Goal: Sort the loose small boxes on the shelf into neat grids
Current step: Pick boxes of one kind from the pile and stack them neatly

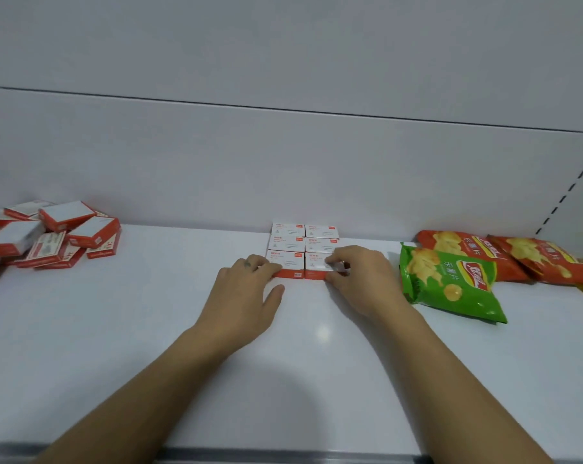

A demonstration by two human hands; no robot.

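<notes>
Head view: the only view; it looks down over both forearms onto a white shelf.
Grid of boxes: six small white-topped, red-sided boxes, two across and three deep, sides touching, the back pair near or against the back wall.
Loose pile: more boxes of the same kind heaped at the far left of the shelf, tilted and overlapping, well apart from the grid.
Left hand: fingers bent over the left end of the front-left box, thumb spread away near the shelf surface and not on the box.
Right hand: narrow pinch on the front-right box, fingertips on its top, thumb at its red front face.
Step, as I judge it: squaring the front row so its edges line up with the rows behind.
Handling, as I judge it: the boxes look like light, stiff card with flat faces, and likely slide easily on the smooth shelf; a hard push could shunt the whole grid.
Where to hold: by the short ends or top and front face, pressing gently inward from both sides.
Chip bags: a green chip bag lies just right of the right hand, with red chip bags behind it; a wide elbow could nudge them.
</notes>
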